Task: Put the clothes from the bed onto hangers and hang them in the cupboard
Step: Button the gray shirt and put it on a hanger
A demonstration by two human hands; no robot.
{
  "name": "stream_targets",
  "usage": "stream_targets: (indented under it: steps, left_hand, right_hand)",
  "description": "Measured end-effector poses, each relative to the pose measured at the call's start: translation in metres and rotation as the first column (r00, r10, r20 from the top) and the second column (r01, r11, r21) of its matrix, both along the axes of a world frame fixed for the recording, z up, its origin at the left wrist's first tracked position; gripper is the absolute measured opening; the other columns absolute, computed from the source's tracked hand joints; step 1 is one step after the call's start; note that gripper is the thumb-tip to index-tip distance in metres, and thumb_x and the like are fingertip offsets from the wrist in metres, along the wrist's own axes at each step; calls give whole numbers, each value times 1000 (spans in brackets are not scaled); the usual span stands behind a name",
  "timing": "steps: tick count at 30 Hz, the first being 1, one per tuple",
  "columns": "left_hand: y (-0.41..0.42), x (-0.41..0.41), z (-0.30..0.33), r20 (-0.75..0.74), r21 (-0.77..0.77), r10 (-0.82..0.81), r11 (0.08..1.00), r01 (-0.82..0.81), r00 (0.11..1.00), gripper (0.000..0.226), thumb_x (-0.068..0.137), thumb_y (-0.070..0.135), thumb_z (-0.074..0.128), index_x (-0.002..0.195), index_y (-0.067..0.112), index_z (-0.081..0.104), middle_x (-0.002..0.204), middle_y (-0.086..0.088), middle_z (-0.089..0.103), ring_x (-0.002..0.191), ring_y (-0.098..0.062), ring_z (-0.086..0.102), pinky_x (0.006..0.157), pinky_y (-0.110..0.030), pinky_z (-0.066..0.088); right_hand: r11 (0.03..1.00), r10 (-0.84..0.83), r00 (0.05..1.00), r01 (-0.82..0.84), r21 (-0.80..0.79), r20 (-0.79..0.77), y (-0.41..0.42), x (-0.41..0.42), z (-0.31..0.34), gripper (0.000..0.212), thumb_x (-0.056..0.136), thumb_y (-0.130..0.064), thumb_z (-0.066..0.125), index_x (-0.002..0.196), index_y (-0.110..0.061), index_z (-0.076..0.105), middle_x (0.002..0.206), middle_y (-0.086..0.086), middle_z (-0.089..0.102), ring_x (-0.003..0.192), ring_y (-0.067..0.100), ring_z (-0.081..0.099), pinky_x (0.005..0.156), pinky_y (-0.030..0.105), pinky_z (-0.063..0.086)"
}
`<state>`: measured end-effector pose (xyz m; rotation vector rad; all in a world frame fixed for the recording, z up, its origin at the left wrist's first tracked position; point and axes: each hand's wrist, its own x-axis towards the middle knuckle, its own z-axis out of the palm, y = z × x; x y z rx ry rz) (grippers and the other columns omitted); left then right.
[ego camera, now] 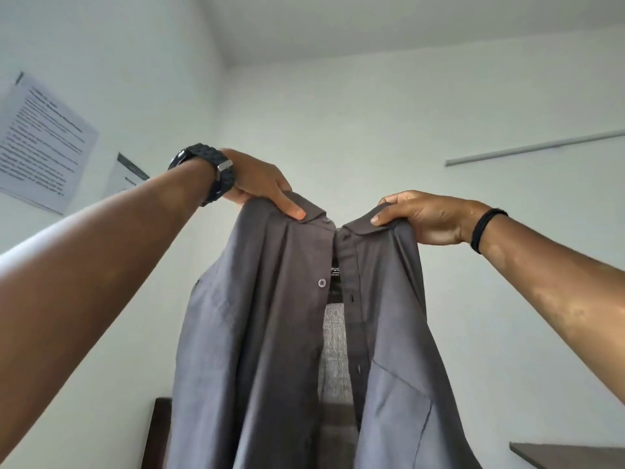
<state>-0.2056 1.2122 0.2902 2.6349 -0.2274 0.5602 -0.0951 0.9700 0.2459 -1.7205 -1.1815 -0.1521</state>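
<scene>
A grey button-up shirt [270, 333] hangs in the air in front of me, held up high by its collar. My left hand [257, 184], with a dark watch on the wrist, grips the left side of the collar. My right hand [422, 214], with a black band on the wrist, grips the right side. The shirt front is unbuttoned and falls open, showing the label inside. No hanger, bed or cupboard is in view.
White walls and ceiling fill the view. Printed sheets [40, 143] are stuck on the left wall. A grey rail [534, 147] runs along the right wall. A dark wooden board [159, 434] shows behind the shirt, and a dark shelf edge [568, 451] at bottom right.
</scene>
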Motion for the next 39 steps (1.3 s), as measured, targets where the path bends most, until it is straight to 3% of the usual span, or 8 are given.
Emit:
stream_targets:
  steps: [5,11,19,22,24,27,37,39]
  left_hand:
    - [4,-38,30,191,-113,-139,980,163,972,46,76,28,70,111,0,63,102,-10,72,86,-19,70,70,-26,58]
    - [35,0,-16,8,-72,-59,996,59,998,23,85,17,66,106,7,65,99,-5,73,85,-17,70,70,-26,58]
    - [120,129,-282,-633,107,160,987,-119,757,34,85,22,70,113,3,63,104,-18,68,81,-30,62,58,-28,53]
    - [138,156,-391,-712,266,284,955,-127,642,41,83,29,72,113,3,60,101,-21,62,79,-27,56,59,-26,51]
    - [146,171,-443,-744,269,299,953,-141,598,42,84,25,71,119,6,57,107,-20,61,84,-29,57,69,-32,54]
    - [157,192,-492,-720,261,333,943,-208,609,54,82,21,73,129,3,52,116,-20,59,84,-31,58,70,-36,56]
    - [185,266,-562,-528,365,511,858,-362,678,54,76,31,77,119,6,57,123,-16,59,111,-32,58,90,-39,50]
    - [184,270,-590,-516,413,546,834,-367,660,59,80,33,73,128,8,47,129,-15,53,117,-33,55,91,-42,47]
  right_hand:
    - [950,138,990,-131,284,-3,0,-15,25,16,90,-9,51,75,-14,55,75,3,62,65,14,61,60,21,52]
    - [988,110,984,-92,128,-138,31,15,-22,13,88,-4,53,78,-12,58,77,5,64,67,16,64,64,24,53]
    - [942,-146,855,-32,-333,-497,107,104,-272,13,90,-2,58,91,-14,61,88,2,61,81,14,59,68,28,49]
    - [808,-364,851,86,-583,-378,138,121,-380,13,89,-6,64,101,-10,65,91,0,61,90,14,56,65,25,45]
    - [720,-441,855,156,-676,-274,155,131,-432,7,86,-5,68,92,-9,67,70,0,62,65,11,56,48,21,43]
    - [744,-525,740,160,-648,-420,173,144,-475,8,91,1,58,92,-7,57,64,7,51,49,15,51,35,23,46]
    - [826,-548,655,328,-458,-521,228,211,-554,20,89,6,41,91,-11,53,83,16,57,72,27,57,74,43,55]
    - [805,-533,689,235,-545,-491,234,214,-579,35,87,6,43,115,-12,54,97,10,55,88,25,54,89,41,52]
